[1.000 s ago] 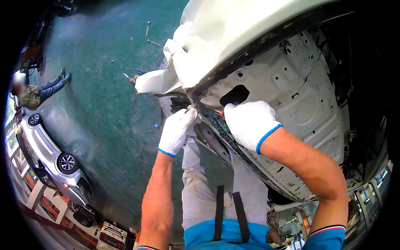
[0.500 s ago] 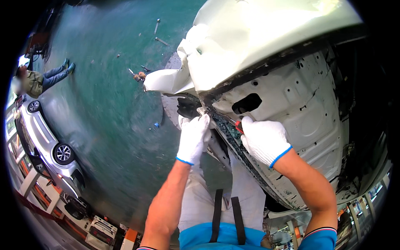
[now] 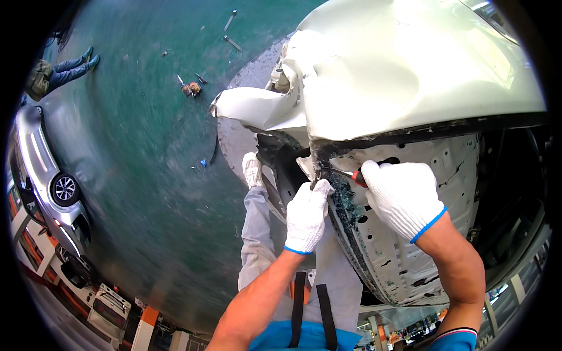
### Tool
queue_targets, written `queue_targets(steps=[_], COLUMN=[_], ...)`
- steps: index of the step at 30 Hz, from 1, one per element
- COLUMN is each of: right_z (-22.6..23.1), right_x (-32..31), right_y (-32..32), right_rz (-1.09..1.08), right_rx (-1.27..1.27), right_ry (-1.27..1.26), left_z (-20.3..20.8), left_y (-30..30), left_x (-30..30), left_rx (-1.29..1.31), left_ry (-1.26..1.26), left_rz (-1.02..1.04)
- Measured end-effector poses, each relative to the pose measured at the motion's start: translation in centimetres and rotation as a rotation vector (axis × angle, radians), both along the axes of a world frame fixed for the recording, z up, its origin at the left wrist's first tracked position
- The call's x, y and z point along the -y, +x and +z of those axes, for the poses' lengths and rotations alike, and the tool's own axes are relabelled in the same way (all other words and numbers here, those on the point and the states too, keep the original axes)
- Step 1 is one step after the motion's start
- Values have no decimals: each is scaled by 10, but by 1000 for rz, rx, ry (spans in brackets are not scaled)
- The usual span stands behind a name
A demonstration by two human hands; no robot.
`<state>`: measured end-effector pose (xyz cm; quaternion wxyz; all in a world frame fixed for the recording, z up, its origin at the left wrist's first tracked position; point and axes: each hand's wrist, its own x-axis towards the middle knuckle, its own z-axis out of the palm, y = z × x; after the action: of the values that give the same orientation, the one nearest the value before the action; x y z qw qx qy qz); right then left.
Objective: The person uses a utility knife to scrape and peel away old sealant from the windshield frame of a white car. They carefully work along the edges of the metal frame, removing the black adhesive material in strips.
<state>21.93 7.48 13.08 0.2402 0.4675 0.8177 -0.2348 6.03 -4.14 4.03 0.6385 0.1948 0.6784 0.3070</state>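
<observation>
My right hand (image 3: 407, 200), in a white knit glove with a blue cuff, is closed round the red handle of a screwdriver (image 3: 359, 178). Its thin shaft points left, into the corner of a dented cream-white car body (image 3: 374, 70). Just below that tip, my gloved left hand (image 3: 307, 216) pinches at the body's dark edge; its fingertips hide what they grip. Crumbled greenish glass (image 3: 350, 207) lies along the seam between both hands. To the right stretches the bare white inner panel (image 3: 430, 181), with holes in it.
Torn bodywork (image 3: 257, 108) juts out leftward. Loose metal tools (image 3: 232, 43), a brownish part (image 3: 190, 89) and a small blue piece (image 3: 203, 163) lie on the green floor. A silver car (image 3: 50, 169) and a person (image 3: 61, 73) are at the far left.
My view has shifted, so the floor things and silver car sit further left. Both hands appear further right. The screwdriver stays in my right hand at the body's corner; my left foot now shows.
</observation>
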Motion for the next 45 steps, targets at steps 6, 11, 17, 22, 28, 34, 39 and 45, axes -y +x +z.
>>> queue_targets(steps=[6, 11, 17, 22, 28, 34, 39, 45], right_z=[-5, -3, -5, -8, -11, -13, -12, -14], right_x=[-18, -22, -12, -11, -7, -4, 1, -2], right_y=[-12, -12, -6, 5, 12, 14, 16, 7], right_rz=[139, 159, 91, 73, -1, -29, -76, -37], right_rx=[-3, 24, 97, 23, 43, -30, 10, 63], right_ry=[-6, -24, -41, -66, -106, -108, -127, -191], left_z=[-10, -5, -11, -14, -11, -13, -14, -17], left_y=[-10, -15, -28, -27, -28, -32, -33, -29], left_x=[4, -2, -7, -6, -8, -10, -9, -8], left_rx=[29, 17, 36, 104, 117, 118, 116, 90], left_ry=[3, 31, 13, -2, -48, -49, -36, 6], left_rz=[-50, -82, -155, -125, -122, -168, -183, -158])
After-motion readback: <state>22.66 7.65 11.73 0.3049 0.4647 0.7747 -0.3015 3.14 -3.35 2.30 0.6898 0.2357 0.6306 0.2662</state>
